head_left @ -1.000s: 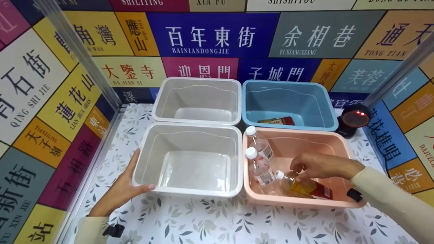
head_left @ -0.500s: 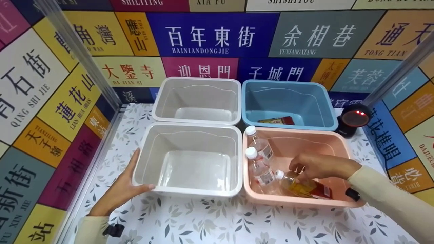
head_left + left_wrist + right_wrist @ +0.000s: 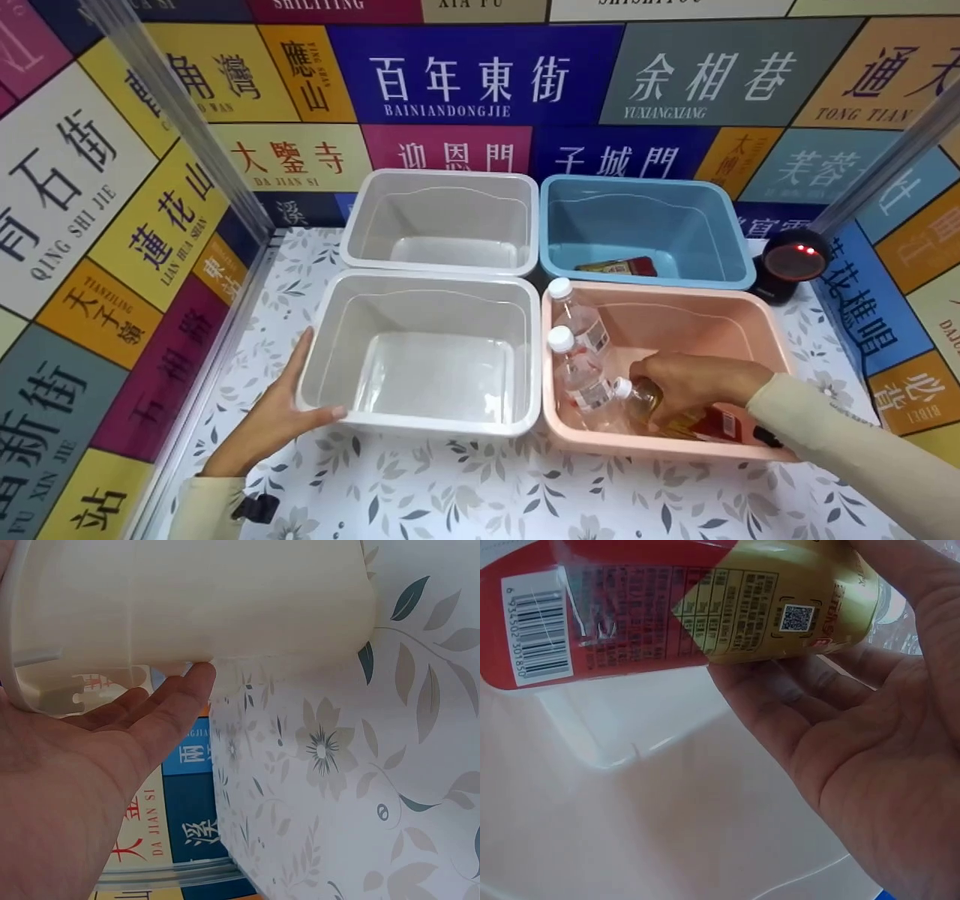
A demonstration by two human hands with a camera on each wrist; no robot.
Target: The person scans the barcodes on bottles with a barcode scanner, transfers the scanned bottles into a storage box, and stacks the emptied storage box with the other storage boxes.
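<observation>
Inside the pink bin (image 3: 720,292), my right hand (image 3: 694,386) grips a bottle (image 3: 726,424) with a red and gold label and a white cap. The right wrist view shows my fingers and thumb on either side of that bottle (image 3: 652,615), near its capped end. Two clear bottles with white caps, a rear one (image 3: 581,319) and a front one (image 3: 589,386), lean against the bin's left side. My left hand (image 3: 262,420) touches the near white bin (image 3: 420,427): its thumb is at the front rim, its fingers extended along the left outer wall (image 3: 187,607).
Behind stand another white bin (image 3: 442,202) and a blue bin (image 3: 645,214) holding a red and yellow pack (image 3: 619,267). A black device with red lights (image 3: 793,262) is at the right. Sign-printed walls (image 3: 487,75) enclose the flower-patterned table (image 3: 465,487).
My right hand has moved lower and slightly left, taking a fuller grip around the labelled bottle. My left hand stays at the white bin. The head view has shifted slightly.
</observation>
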